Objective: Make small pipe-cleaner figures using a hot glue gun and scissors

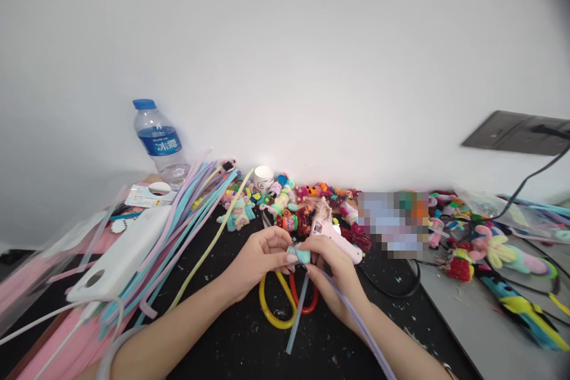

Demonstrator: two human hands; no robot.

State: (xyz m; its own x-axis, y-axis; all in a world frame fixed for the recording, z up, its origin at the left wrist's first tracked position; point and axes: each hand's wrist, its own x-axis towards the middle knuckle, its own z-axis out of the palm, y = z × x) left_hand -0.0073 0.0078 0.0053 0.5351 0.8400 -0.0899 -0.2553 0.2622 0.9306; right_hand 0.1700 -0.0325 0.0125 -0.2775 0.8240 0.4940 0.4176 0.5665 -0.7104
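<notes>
A purple stem point(356, 316) runs along my right forearm point(392, 338) to my right hand point(332, 262), which, with my left hand point(269, 255), pinches a blue coil point(303, 255) above the scissors point(281, 325) and a translucent stick point(297, 319) on the desk point(231, 332). Just beyond lies the glue gun point(345, 246); farther back, at left, a bottle point(161, 141) is by the wall point(285, 59).

Blk tbl point(240, 344) w/ scissors point(282, 325), glue gun point(337, 241)

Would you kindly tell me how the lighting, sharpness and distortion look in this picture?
Head view throughout: soft light on the wall; left hand and right hand fairly clear; blue-and-yellow item at lower right softer; socket plate slanted, likely by the wide lens; pixelated patch beside the glue gun; top-right corner dark.
</notes>
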